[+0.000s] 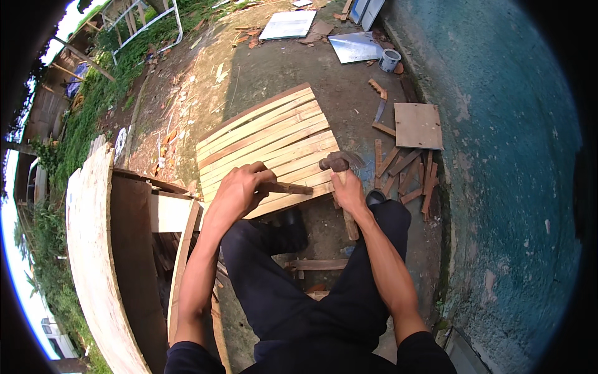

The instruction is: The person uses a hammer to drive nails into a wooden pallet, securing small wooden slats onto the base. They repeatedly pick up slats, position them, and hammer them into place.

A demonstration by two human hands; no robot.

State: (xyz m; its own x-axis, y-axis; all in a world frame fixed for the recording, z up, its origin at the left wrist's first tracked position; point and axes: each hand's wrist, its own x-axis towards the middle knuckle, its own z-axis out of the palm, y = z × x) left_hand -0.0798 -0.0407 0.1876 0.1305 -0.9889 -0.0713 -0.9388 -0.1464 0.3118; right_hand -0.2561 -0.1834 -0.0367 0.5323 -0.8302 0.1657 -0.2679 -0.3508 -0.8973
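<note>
In front of my knees lies a slatted wooden panel (274,128), made of several pale strips side by side. Above its near edge, my left hand (237,192) is closed round a short brown wooden strip (291,188), which points to the right. My right hand (351,194) grips a claw hammer (337,162) by the handle, close under the head. The handle's lower end (351,225) hangs below the fist, over my right leg. The hammer head is apart from the strip, to its upper right.
A handsaw (379,103), a square board (418,126) and scattered wood offcuts (408,171) lie toward the blue wall (498,156). Farther off stands a paint can (390,60) near white sheets (288,25). A large wooden piece (99,262) rises at my left. A wood block (317,265) lies between my legs.
</note>
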